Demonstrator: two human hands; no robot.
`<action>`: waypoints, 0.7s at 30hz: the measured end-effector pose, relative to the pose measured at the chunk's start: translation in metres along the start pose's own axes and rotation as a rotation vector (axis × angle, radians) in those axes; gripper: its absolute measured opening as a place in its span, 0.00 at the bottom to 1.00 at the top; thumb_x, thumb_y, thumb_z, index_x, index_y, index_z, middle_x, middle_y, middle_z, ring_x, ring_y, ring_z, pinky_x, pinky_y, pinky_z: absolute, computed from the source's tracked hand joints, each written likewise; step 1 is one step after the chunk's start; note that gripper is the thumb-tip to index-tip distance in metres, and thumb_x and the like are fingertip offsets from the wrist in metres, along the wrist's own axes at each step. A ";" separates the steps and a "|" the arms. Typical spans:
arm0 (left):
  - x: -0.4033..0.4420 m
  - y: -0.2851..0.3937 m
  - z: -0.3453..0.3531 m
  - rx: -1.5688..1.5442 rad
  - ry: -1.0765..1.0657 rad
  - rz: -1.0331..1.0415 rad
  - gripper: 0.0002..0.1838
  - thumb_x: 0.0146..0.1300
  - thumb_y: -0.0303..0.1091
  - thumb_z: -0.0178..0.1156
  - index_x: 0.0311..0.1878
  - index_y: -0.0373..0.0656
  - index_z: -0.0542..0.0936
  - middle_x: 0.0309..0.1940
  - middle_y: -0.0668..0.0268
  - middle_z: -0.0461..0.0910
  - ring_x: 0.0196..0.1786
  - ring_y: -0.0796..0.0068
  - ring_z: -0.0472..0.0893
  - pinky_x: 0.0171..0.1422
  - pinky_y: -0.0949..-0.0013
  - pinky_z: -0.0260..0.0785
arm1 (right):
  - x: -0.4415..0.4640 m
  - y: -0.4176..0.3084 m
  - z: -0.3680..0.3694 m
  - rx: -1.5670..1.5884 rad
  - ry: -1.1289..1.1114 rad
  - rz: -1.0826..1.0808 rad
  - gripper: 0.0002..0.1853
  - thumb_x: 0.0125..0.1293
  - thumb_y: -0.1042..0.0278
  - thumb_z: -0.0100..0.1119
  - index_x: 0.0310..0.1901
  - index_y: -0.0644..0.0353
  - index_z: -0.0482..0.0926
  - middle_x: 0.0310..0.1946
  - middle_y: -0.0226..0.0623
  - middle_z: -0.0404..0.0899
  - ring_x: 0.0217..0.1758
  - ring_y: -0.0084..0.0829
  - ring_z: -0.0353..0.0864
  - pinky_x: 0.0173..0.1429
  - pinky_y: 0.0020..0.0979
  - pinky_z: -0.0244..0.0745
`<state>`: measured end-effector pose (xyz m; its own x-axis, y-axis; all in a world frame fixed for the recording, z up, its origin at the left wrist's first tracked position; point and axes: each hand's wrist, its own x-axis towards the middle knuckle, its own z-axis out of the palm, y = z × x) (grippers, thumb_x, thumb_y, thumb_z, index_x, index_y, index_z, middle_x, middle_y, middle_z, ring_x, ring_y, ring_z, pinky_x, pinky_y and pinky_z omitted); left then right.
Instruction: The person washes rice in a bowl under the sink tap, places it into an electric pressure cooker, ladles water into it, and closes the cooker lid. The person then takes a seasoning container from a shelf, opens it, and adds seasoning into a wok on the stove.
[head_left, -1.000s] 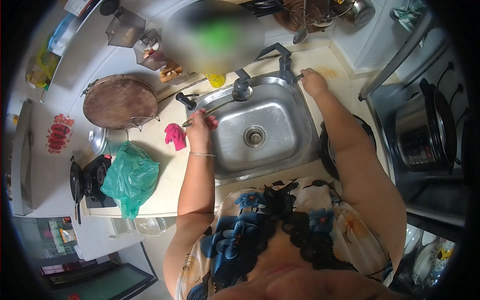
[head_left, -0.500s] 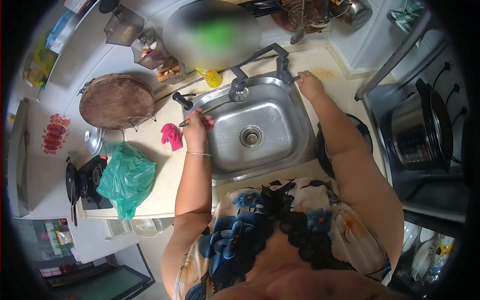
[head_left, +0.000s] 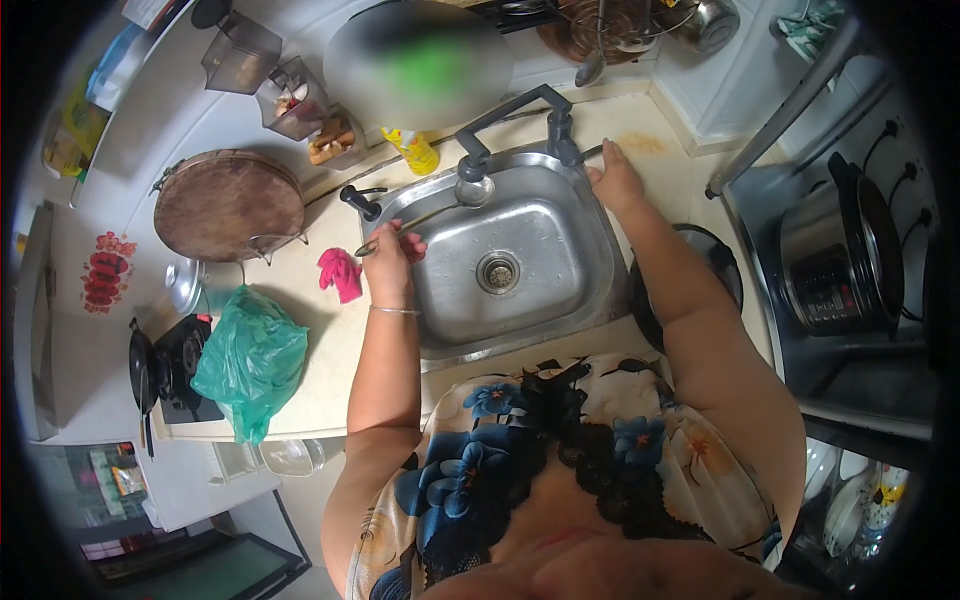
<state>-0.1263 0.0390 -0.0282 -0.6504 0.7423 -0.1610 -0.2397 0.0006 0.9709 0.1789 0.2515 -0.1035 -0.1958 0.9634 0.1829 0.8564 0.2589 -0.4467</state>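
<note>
A metal ladle (head_left: 432,215) is held by its handle in my left hand (head_left: 390,262), which is closed over the left rim of the steel sink (head_left: 545,265). Its round bowl lies right under the spout of the black faucet (head_left: 474,160), near the back of the sink. Whether water runs into it I cannot make out. Beside the faucet's base at the back right corner, my right hand (head_left: 617,182) has its fingers stretched and the thumb apart, close to the lever. A crumpled pink cloth (head_left: 340,274) lies left of my left hand.
Left on the counter are a green plastic bag (head_left: 250,350), a round wooden board (head_left: 230,205) and a lidded pot (head_left: 188,280). A yellow bottle (head_left: 412,152) stands behind the sink. To the right are a dark round lid or pan (head_left: 705,250) and an electric cooker (head_left: 825,260).
My right hand's fingers have loosened from the faucet lever and straightened. My left hand holds the ladle in nearly the same place under the spout.
</note>
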 end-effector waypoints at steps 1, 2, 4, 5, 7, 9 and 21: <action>-0.001 0.000 -0.001 0.007 0.001 0.004 0.14 0.67 0.38 0.44 0.41 0.36 0.71 0.23 0.61 0.74 0.19 0.72 0.75 0.24 0.72 0.71 | -0.001 -0.002 0.000 0.050 -0.014 0.028 0.33 0.60 0.59 0.51 0.65 0.63 0.53 0.65 0.48 0.54 0.66 0.43 0.57 0.66 0.35 0.56; -0.001 0.000 -0.002 0.007 0.001 0.004 0.14 0.67 0.38 0.44 0.41 0.36 0.71 0.23 0.61 0.74 0.19 0.72 0.75 0.24 0.72 0.71 | 0.000 -0.003 0.003 0.050 -0.013 0.028 0.33 0.60 0.59 0.51 0.65 0.63 0.53 0.65 0.48 0.54 0.66 0.43 0.57 0.66 0.35 0.56; -0.003 0.001 -0.005 0.023 -0.031 0.014 0.13 0.66 0.39 0.45 0.41 0.38 0.72 0.23 0.61 0.75 0.21 0.71 0.76 0.25 0.71 0.72 | 0.002 -0.002 0.013 0.186 -0.013 0.067 0.34 0.61 0.60 0.49 0.65 0.64 0.50 0.66 0.48 0.51 0.67 0.44 0.55 0.68 0.35 0.53; -0.004 0.001 -0.006 0.023 -0.029 0.013 0.13 0.66 0.39 0.45 0.41 0.38 0.72 0.23 0.61 0.75 0.21 0.71 0.76 0.25 0.71 0.72 | 0.005 -0.002 0.018 0.186 -0.015 0.066 0.34 0.61 0.60 0.49 0.65 0.64 0.50 0.66 0.48 0.51 0.67 0.44 0.55 0.68 0.35 0.53; -0.009 0.005 -0.005 0.039 -0.045 0.012 0.13 0.66 0.39 0.46 0.41 0.38 0.72 0.23 0.61 0.75 0.21 0.72 0.76 0.25 0.71 0.71 | 0.014 -0.002 0.025 0.306 0.025 0.071 0.35 0.61 0.60 0.49 0.66 0.65 0.48 0.67 0.51 0.49 0.68 0.44 0.53 0.69 0.33 0.50; -0.013 0.009 -0.005 0.041 -0.060 0.004 0.14 0.66 0.39 0.46 0.41 0.37 0.72 0.23 0.61 0.75 0.20 0.72 0.76 0.25 0.70 0.71 | 0.024 0.001 0.022 0.358 0.005 0.062 0.36 0.61 0.59 0.50 0.66 0.65 0.47 0.66 0.52 0.50 0.68 0.45 0.54 0.68 0.33 0.51; -0.038 0.060 0.028 0.084 -0.267 0.005 0.14 0.66 0.40 0.46 0.41 0.38 0.72 0.22 0.62 0.75 0.20 0.73 0.75 0.25 0.71 0.70 | -0.093 0.026 -0.026 0.523 0.049 -0.010 0.21 0.58 0.57 0.58 0.49 0.62 0.74 0.52 0.49 0.72 0.56 0.41 0.71 0.59 0.34 0.64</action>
<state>-0.0958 0.0298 0.0412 -0.4361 0.8926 -0.1146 -0.1687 0.0440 0.9847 0.2317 0.1671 -0.1087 -0.1694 0.9596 0.2248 0.4991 0.2802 -0.8200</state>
